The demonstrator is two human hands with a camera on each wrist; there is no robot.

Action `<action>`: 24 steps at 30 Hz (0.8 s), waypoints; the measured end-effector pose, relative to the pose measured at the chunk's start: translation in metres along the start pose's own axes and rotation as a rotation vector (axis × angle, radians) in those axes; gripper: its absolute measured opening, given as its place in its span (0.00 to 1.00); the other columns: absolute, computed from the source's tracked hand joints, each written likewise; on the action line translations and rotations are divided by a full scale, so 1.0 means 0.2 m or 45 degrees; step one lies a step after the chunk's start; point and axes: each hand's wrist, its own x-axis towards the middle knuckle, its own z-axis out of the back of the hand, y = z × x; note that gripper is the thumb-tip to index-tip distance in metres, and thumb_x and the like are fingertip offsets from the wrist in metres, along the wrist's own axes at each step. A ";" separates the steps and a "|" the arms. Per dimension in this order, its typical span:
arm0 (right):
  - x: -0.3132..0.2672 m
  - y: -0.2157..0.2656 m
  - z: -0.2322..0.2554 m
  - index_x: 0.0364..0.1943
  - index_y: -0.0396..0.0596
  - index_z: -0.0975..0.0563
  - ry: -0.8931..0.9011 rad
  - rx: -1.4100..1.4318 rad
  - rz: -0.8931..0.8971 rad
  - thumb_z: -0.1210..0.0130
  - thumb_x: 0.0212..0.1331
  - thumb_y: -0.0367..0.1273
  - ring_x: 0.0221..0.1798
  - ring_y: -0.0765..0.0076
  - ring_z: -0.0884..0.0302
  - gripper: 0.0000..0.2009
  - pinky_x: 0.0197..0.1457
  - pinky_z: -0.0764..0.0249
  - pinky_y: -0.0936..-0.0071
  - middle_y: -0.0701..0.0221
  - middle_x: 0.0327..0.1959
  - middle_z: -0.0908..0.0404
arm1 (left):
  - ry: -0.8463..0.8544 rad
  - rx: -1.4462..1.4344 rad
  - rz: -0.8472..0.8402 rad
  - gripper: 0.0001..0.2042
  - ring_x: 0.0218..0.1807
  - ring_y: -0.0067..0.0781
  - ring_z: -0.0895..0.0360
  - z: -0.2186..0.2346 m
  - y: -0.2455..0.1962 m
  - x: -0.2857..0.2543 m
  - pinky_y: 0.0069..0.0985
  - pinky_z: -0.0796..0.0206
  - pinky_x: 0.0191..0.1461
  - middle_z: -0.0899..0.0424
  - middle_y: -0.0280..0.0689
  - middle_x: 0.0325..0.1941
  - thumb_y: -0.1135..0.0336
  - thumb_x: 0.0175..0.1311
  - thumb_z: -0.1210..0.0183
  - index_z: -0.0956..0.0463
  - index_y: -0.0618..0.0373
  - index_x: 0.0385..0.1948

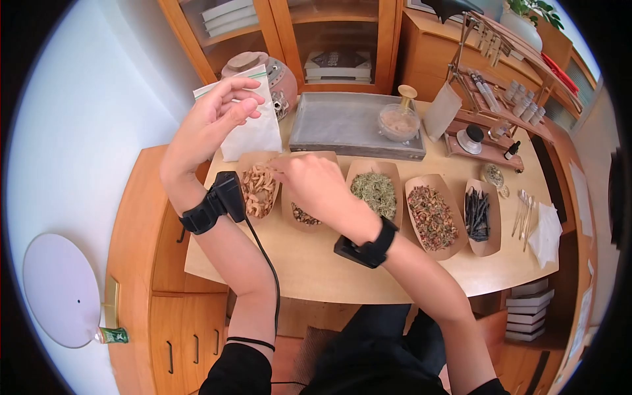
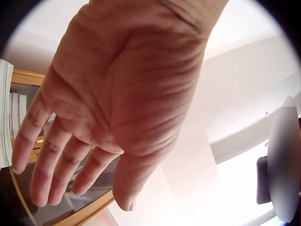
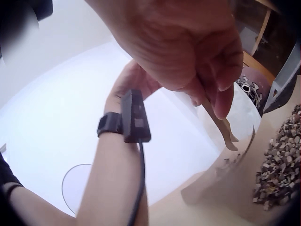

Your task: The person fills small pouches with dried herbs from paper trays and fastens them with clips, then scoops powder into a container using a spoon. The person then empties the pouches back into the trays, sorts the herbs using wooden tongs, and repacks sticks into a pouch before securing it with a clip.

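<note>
My left hand point(image 1: 207, 125) is raised in front of a white zip bag point(image 1: 260, 135), its fingers loosely extended and nothing in it. The palm fills the left wrist view. Over the paper trays, my right hand point(image 1: 313, 187) pinches a slim pair of wooden tweezers point(image 3: 220, 123), whose two tips point downward in the right wrist view. Those tips are near the paper tray of pale dried slices point(image 1: 258, 191) at the left. Under the right hand is a tray of small brown chips point(image 3: 282, 162), partly hidden by it in the head view.
Farther right stand paper trays of green dried herb point(image 1: 373, 192), mixed petals point(image 1: 432, 217) and dark strips point(image 1: 478, 214). Behind them lies a grey tray point(image 1: 336, 122) with a bowl point(image 1: 399, 125). A wooden rack point(image 1: 503, 99) with small bottles stands at back right.
</note>
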 end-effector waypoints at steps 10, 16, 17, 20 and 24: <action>-0.04 0.06 -0.03 0.41 0.46 0.18 0.009 0.102 -0.003 0.44 0.60 0.34 0.35 0.44 0.19 0.10 0.39 0.23 0.52 0.51 0.28 0.18 | -0.018 0.029 -0.054 0.19 0.48 0.25 0.22 -0.01 -0.02 0.00 0.23 0.33 0.51 0.19 0.38 0.49 0.60 0.70 0.45 0.30 0.62 0.56; -0.15 0.07 0.10 0.46 0.49 0.18 0.013 0.176 0.009 0.44 0.61 0.33 0.35 0.43 0.19 0.11 0.39 0.24 0.51 0.52 0.29 0.18 | -0.014 -0.010 -0.064 0.18 0.48 0.24 0.23 0.01 -0.01 -0.02 0.22 0.34 0.52 0.21 0.36 0.50 0.64 0.70 0.46 0.31 0.60 0.57; -0.18 0.05 0.14 0.45 0.48 0.18 -0.048 0.251 0.027 0.44 0.61 0.33 0.35 0.43 0.19 0.11 0.39 0.24 0.51 0.52 0.29 0.18 | 0.022 -0.036 -0.094 0.18 0.48 0.24 0.23 -0.01 -0.01 -0.02 0.22 0.34 0.52 0.21 0.36 0.50 0.64 0.70 0.46 0.31 0.60 0.57; -0.31 -0.02 0.33 0.45 0.45 0.18 -0.134 0.295 -0.009 0.45 0.61 0.33 0.35 0.43 0.20 0.11 0.40 0.24 0.53 0.52 0.30 0.18 | -0.002 0.006 -0.086 0.17 0.47 0.23 0.24 -0.04 -0.04 -0.01 0.22 0.35 0.52 0.21 0.36 0.50 0.65 0.70 0.47 0.31 0.60 0.57; -0.62 -0.14 0.68 0.48 0.44 0.19 -0.203 0.389 -0.058 0.44 0.65 0.34 0.29 0.55 0.18 0.12 0.35 0.24 0.65 0.54 0.27 0.19 | 0.034 0.016 -0.096 0.16 0.47 0.24 0.24 -0.12 -0.13 -0.01 0.22 0.34 0.53 0.22 0.36 0.50 0.68 0.69 0.48 0.30 0.60 0.56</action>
